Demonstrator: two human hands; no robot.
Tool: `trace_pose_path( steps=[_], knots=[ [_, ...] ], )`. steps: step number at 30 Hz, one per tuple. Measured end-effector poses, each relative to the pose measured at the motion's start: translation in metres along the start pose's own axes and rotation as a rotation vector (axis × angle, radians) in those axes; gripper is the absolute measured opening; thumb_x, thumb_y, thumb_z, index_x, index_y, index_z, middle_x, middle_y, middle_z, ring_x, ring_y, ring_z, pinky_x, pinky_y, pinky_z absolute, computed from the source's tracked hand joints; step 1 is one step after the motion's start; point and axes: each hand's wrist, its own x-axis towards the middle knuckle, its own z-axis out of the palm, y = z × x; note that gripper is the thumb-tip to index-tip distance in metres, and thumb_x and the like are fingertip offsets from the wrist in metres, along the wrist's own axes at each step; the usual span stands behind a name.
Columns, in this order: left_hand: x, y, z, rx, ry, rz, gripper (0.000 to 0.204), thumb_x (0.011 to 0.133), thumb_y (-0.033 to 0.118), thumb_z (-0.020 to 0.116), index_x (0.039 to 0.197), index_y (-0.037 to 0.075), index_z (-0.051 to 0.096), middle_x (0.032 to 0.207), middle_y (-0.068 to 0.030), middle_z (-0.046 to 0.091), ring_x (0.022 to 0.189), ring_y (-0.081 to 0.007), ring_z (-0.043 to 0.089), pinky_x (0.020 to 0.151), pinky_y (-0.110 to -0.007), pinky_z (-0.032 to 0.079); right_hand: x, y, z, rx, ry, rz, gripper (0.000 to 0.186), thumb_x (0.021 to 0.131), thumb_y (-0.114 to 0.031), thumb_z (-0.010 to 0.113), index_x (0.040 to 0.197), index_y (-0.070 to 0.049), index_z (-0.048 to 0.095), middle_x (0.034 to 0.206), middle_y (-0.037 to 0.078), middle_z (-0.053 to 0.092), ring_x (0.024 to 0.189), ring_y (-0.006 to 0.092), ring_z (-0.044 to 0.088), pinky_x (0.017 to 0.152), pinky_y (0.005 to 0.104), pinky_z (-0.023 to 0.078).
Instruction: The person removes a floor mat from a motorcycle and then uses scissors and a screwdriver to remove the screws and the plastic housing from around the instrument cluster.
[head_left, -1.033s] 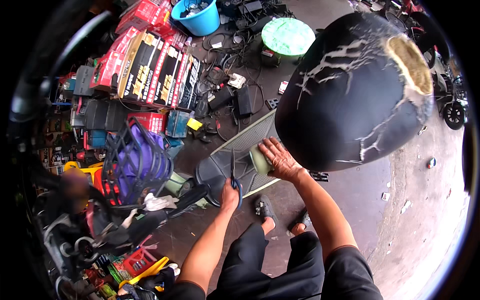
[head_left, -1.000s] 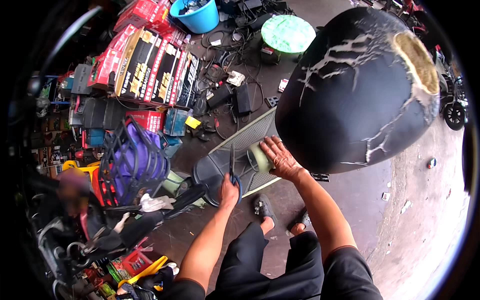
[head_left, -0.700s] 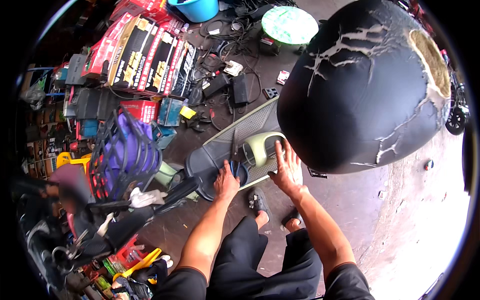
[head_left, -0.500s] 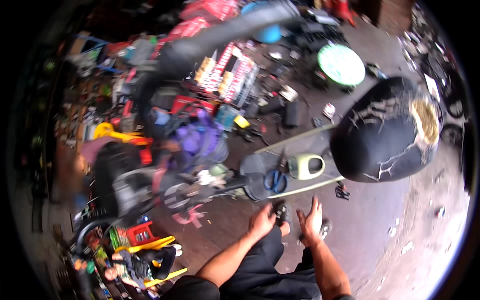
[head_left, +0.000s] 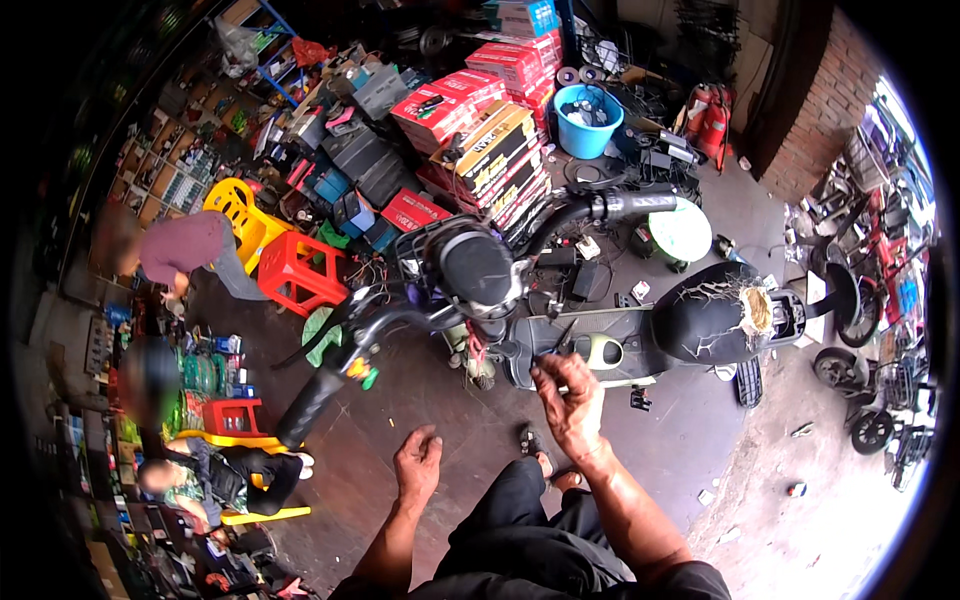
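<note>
An electric scooter stands in front of me, with a black handlebar grip (head_left: 312, 405) on the left and a cracked black seat (head_left: 705, 312) on the right. My right hand (head_left: 574, 405) is raised, its fingers curled in a pinch before the grey footboard (head_left: 630, 335). A dark pointed blade (head_left: 568, 336) shows just beyond those fingertips; the hand covers whatever is below it. Whether the fingers touch the blade's tool I cannot tell. My left hand (head_left: 417, 465) hovers over the floor, loosely open with bent fingers, holding nothing visible.
Stacked red cartons (head_left: 450, 105) and a blue bucket (head_left: 588, 120) stand at the back. A bent-over person (head_left: 190, 250) is at left, near a red stool (head_left: 298, 272). Another person (head_left: 230, 475) sits on a yellow chair. Scooters (head_left: 865, 375) line the right side.
My view has turned, so the handlebars and more of the room show. My hands have moved apart; the right has risen to the footboard, its fingers curling, over where blue-handled scissors lay.
</note>
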Motion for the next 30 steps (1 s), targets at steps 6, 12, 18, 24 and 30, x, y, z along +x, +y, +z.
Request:
trace_pose_path(
  steps=[6,12,18,24,30],
  knots=[
    [0.019,0.054,-0.034,-0.254,0.047,0.161,0.025,0.091,0.003,0.061,0.115,-0.001,0.06,0.091,0.0012,0.059,0.075,-0.0051,0.053,0.07,-0.02,0.045,0.035,-0.029,0.014,-0.258,0.151,-0.212,0.024,0.079,0.0,0.067,0.103,-0.003,0.065,0.093,0.013,0.059,0.084,0.0292,0.056,0.075,0.036,0.046],
    [0.031,0.073,-0.069,-0.441,0.247,0.133,0.022,0.087,-0.005,0.059,0.108,-0.003,0.064,0.09,-0.0056,0.066,0.072,-0.0107,0.061,0.065,-0.023,0.052,0.123,-0.015,0.002,-0.264,-0.21,-0.17,0.04,0.087,0.002,0.054,0.127,-0.002,0.055,0.112,0.016,0.06,0.098,0.0261,0.061,0.086,0.0329,0.047],
    [0.044,0.084,-0.12,-0.394,0.426,0.329,0.02,0.089,0.006,0.058,0.105,-0.004,0.065,0.099,-0.0069,0.064,0.084,-0.0134,0.058,0.079,-0.028,0.047,0.159,0.008,0.007,0.041,-0.558,0.121,0.041,0.085,0.002,0.053,0.126,0.002,0.056,0.115,0.015,0.066,0.1,0.0187,0.063,0.086,0.0318,0.048],
    [0.031,0.062,-0.089,-0.398,0.257,0.214,0.02,0.085,-0.004,0.062,0.106,-0.005,0.063,0.087,-0.0046,0.064,0.07,-0.0094,0.058,0.061,-0.02,0.047,0.152,-0.028,0.0,-0.344,-0.467,0.044,0.028,0.087,-0.011,0.059,0.113,-0.002,0.064,0.096,0.016,0.069,0.087,0.0251,0.068,0.078,0.0331,0.051],
    [0.021,0.067,-0.033,-0.282,-0.057,0.229,0.023,0.088,0.002,0.063,0.11,-0.003,0.062,0.085,-0.0041,0.063,0.073,-0.0087,0.059,0.066,-0.023,0.05,0.128,-0.014,-0.006,-0.556,-0.292,-0.511,0.009,0.079,-0.006,0.062,0.087,-0.004,0.058,0.08,0.015,0.055,0.078,0.0354,0.056,0.07,0.0426,0.048]
  ],
)
